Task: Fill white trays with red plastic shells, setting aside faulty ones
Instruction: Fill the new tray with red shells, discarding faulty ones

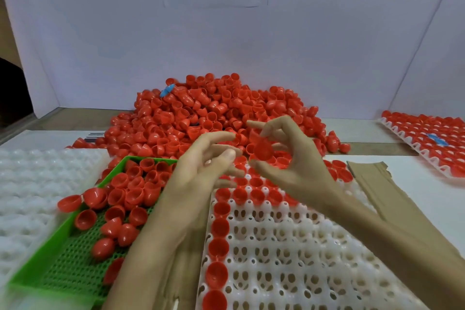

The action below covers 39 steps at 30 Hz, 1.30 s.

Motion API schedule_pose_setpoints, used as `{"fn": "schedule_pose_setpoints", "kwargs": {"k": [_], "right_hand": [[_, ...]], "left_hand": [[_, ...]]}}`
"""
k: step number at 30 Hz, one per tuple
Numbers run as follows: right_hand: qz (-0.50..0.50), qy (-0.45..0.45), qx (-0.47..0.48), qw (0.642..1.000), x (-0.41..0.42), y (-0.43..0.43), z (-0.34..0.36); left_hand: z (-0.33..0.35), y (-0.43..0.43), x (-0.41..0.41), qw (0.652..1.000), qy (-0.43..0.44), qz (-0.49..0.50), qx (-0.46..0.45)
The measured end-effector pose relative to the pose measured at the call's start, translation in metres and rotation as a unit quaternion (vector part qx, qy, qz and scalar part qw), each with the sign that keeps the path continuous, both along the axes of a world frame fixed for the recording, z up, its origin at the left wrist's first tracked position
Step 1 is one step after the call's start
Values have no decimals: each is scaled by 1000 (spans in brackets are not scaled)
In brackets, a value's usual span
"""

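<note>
While the pile of red shells [201,113] lies at twelve o'clock, the white tray [302,246] at five o'clock is partly filled and the green tray [68,272] at eight holds loose ones. The left hand [201,168] is loose and empty; the right hand [286,158] pinches one shell [263,151], probably light, stiff, slippery: take it by the rim.

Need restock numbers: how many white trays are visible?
3: empty tray at left, partly filled tray at centre, full tray far right. More may lie stacked beneath.
</note>
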State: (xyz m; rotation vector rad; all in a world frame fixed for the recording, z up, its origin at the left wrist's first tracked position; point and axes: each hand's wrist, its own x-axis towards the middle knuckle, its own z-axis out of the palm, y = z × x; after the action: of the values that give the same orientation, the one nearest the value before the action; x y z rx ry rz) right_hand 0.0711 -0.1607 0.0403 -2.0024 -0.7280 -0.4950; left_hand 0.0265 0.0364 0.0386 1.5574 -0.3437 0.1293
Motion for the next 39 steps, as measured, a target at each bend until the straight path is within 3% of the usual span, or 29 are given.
{"fn": "schedule_pose_setpoints", "kwargs": {"k": [4,10,14,18,24,31,39], "right_hand": [[32,-20,45,998,-18,17,-10],[26,-36,67,997,-16,18,-24],[24,-6,108,994,-13,17,-29],[37,41,142,988,-13,18,-31],[45,61,140,987,-11,16,-34],[40,149,135,979,-9,13,-31],[34,190,113,975,-12,10,-27]], "left_hand": [[-1,-5,19,993,48,-83,-64],[-19,-4,26,985,34,-83,-148],[-26,-3,28,996,-32,5,-85],[-32,-4,26,996,-68,31,-53],[-34,-3,24,995,-54,30,-73],[-33,-2,23,994,-109,0,-21],[-34,-4,20,993,-100,-56,-16]]}}
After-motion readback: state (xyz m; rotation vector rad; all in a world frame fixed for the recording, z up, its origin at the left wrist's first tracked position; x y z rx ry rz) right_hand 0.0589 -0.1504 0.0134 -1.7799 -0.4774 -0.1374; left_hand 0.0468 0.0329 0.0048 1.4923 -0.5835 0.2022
